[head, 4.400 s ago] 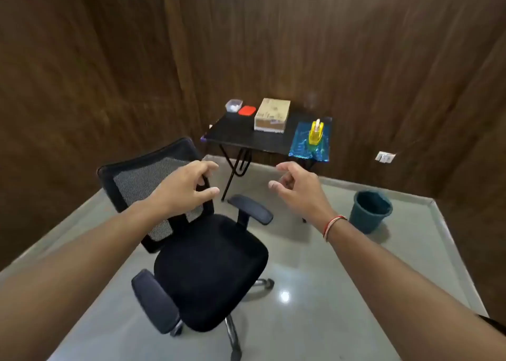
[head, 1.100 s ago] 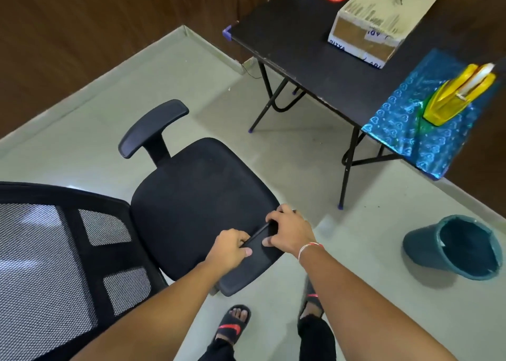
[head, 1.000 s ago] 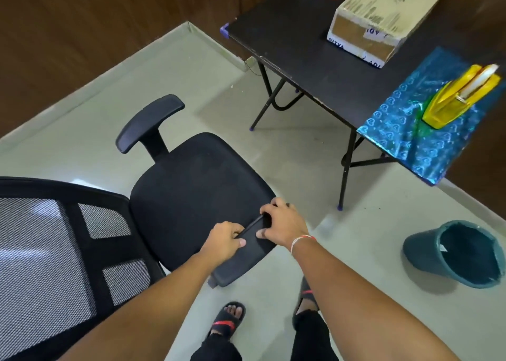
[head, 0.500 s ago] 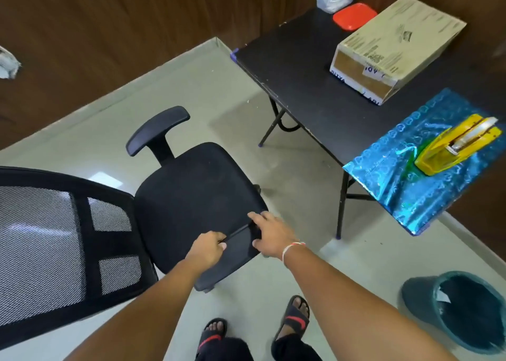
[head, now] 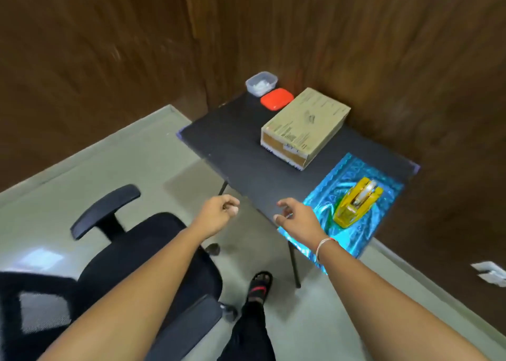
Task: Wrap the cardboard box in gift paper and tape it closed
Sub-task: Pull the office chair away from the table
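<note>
A closed cardboard box [head: 305,125] lies toward the back of a small black table [head: 232,144]. Shiny blue gift paper [head: 364,224] covers the table's right end and hangs over its front edge. A yellow tape dispenser [head: 356,206] stands on the paper. My left hand [head: 216,215] hovers in the air just in front of the table's near edge, fingers loosely curled and holding nothing. My right hand [head: 297,218] is over the table's front edge beside the paper, fingers relaxed and empty.
A black office chair [head: 131,254] stands at the lower left, close to the table. A clear plastic tub [head: 261,83] and a red lid [head: 276,102] sit at the table's far corner. Wood-panelled walls enclose the table on two sides. My sandalled foot [head: 260,285] is near a table leg.
Both hands have let go of the chair's armrest and risen toward the table's front edge. The view has swung up and closer to the table.
</note>
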